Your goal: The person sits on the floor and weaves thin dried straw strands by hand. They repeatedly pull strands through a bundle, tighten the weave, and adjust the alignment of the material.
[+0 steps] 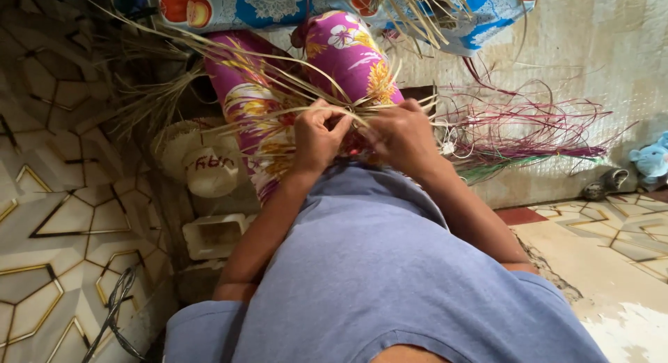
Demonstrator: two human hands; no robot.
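My left hand (pixel 316 137) and my right hand (pixel 400 137) are close together over my lap, both pinching thin pale straw strips (pixel 278 92) that fan out to the left and away from me. The fingers of both hands are closed on the strips where they cross. Under the hands lie my legs in purple flowered cloth (pixel 348 53). A blue shirt fills the lower part of the view.
A bundle of dyed purple and green strips (pixel 529 137) lies on the mat to the right. A woven straw hat (pixel 202 165) and a small white box (pixel 216 234) sit to the left. Patterned tiles (pixel 56 217) cover the floor. A blue soft toy (pixel 650 158) lies far right.
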